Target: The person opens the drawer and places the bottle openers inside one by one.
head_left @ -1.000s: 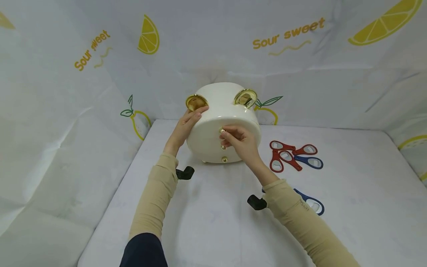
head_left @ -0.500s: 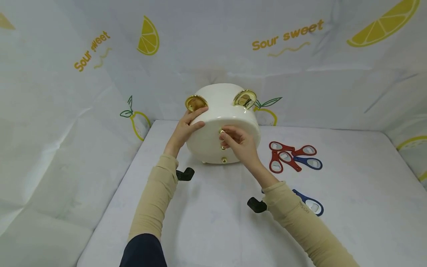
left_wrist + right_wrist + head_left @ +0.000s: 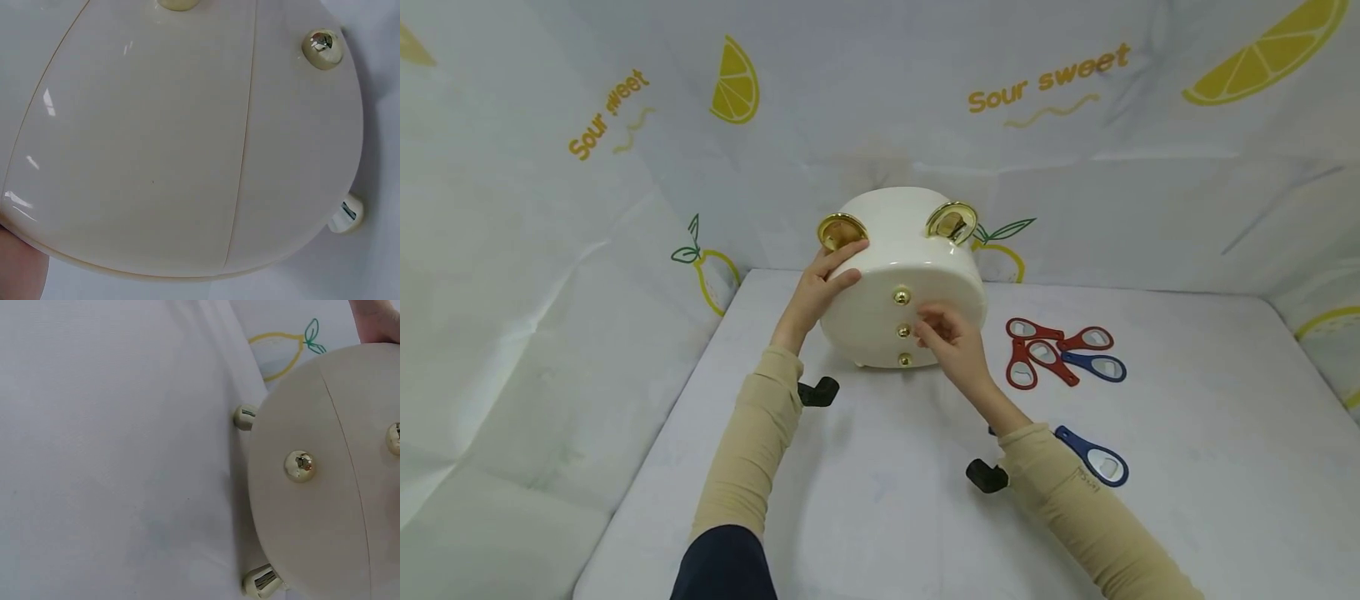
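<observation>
A glossy white rounded box [image 3: 865, 329] stands on the table, with two gold ear-shaped pieces on top. Its front has a top gold knob [image 3: 902, 297], a middle gold knob [image 3: 904, 331] and a bottom gold knob [image 3: 906, 360]. My left hand [image 3: 812, 293] rests on the box's upper left edge, fingers by the left gold ear [image 3: 842, 230] and thumb extended toward the front. My right hand [image 3: 957, 346] holds nothing; its loosely bent fingertips are just right of the middle knob. Thin seams cross the box front [image 3: 144, 156] in the left wrist view.
Several red bottle openers [image 3: 1060, 358] lie right of the box with a blue bottle opener [image 3: 1105, 367]. Another blue bottle opener [image 3: 1105, 464] lies nearer, beside the right sleeve [image 3: 1075, 500]. A lemon-printed white sheet [image 3: 880, 100] hangs behind the table.
My right hand has let go of the top knob and moved down and to the right. My left thumb has lifted out from the fingers; that hand otherwise stays on the box.
</observation>
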### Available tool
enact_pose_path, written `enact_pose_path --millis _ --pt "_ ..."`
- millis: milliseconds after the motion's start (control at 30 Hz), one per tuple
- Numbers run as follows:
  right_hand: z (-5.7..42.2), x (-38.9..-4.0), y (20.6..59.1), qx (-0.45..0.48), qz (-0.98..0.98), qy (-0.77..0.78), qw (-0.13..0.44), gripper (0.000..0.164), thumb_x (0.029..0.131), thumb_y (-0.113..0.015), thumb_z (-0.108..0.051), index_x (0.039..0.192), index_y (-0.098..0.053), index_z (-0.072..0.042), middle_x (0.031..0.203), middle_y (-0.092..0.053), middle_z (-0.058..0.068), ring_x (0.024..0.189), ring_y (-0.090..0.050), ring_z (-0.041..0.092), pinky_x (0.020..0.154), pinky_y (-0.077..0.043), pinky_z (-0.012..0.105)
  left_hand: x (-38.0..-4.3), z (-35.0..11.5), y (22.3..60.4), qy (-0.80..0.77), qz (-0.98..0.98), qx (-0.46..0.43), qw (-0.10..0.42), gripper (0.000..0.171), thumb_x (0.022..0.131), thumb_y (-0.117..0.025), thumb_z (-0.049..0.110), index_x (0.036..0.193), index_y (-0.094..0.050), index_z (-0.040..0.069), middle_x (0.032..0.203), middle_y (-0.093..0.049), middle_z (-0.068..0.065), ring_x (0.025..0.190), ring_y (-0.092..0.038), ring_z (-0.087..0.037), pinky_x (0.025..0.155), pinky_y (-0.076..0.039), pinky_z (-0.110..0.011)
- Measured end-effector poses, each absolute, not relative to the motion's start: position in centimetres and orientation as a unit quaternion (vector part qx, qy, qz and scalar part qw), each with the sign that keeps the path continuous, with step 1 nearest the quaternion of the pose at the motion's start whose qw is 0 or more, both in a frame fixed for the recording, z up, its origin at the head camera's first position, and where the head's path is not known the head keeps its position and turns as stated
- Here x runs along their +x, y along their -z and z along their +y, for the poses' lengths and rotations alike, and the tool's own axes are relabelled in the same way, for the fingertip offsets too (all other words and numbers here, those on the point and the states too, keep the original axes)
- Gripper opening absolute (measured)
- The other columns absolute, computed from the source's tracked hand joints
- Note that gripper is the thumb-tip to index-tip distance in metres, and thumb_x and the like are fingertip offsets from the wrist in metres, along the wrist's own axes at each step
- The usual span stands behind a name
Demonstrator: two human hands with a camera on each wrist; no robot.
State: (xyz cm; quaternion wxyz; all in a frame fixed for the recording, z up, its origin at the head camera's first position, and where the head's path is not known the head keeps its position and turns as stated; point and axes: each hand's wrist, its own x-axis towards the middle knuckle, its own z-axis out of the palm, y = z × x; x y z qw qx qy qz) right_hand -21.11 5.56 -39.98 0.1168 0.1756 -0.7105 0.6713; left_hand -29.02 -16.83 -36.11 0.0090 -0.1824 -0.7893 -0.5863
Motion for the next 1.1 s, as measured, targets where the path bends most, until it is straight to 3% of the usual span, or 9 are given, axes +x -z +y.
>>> enact_pose_path --millis 267,400,533,767,1100 --pt "5.5 -21.4 41.5 0.176 -0.720 -0.664 0.097 0.017 0.086 -0.062 0.000 0.100 -0.063 0.009 0.091 -0.064 0.028 0.074 -0.065 0.023 0.068 -0.055 0.026 -29.0 -16.8 36.2 0.586 -0.788 -0.186 0.022 0.072 0.071 -0.063 0.067 0.132 -0.054 0.030 0.145 -0.032 0.006 0.122 -0.040 -0.020 0.095 -0.041 -0.045" --pt "5.4 -22.4 43.3 0.190 -0.696 -0.688 0.074 0.019 0.086 -0.062 -0.002 0.102 -0.062 0.009 0.096 -0.064 0.027 0.079 -0.068 0.019 0.073 -0.056 0.036 -29.1 -16.9 36.2 0.585 -0.789 -0.187 0.024 0.073 0.070 -0.063 0.068 0.132 -0.053 0.030 0.145 -0.032 0.005 0.122 -0.040 -0.021 0.095 -0.041 -0.045" --pt "5.4 -22.8 44.3 0.206 -0.674 -0.709 0.033 0.028 0.087 -0.062 -0.004 0.112 -0.059 0.010 0.098 -0.065 0.016 0.083 -0.069 0.017 0.078 -0.052 0.047 -29.1 -16.9 36.3 0.584 -0.790 -0.187 0.019 0.068 0.074 -0.063 0.064 0.132 -0.053 0.030 0.146 -0.031 0.006 0.123 -0.039 -0.021 0.096 -0.040 -0.045" --pt "5.2 -22.8 44.5 0.160 -0.654 -0.740 -0.010 0.034 0.088 -0.063 -0.011 0.117 -0.059 0.007 0.089 -0.069 -0.008 0.082 -0.068 0.007 0.080 -0.053 0.043 -28.4 -16.6 35.3 0.585 -0.789 -0.188 0.006 0.065 0.079 -0.064 0.056 0.134 -0.051 0.025 0.149 -0.029 0.000 0.126 -0.038 -0.024 0.098 -0.039 -0.046" --pt "4.9 -22.7 44.1 0.127 -0.626 -0.768 -0.037 0.038 0.086 -0.065 -0.008 0.117 -0.057 0.012 0.084 -0.071 -0.008 0.078 -0.069 0.009 0.076 -0.056 0.033 -27.0 -16.4 33.8 0.583 -0.791 -0.185 -0.002 0.073 0.076 -0.062 0.061 0.135 -0.049 0.021 0.149 -0.027 -0.003 0.127 -0.037 -0.025 0.100 -0.038 -0.046"
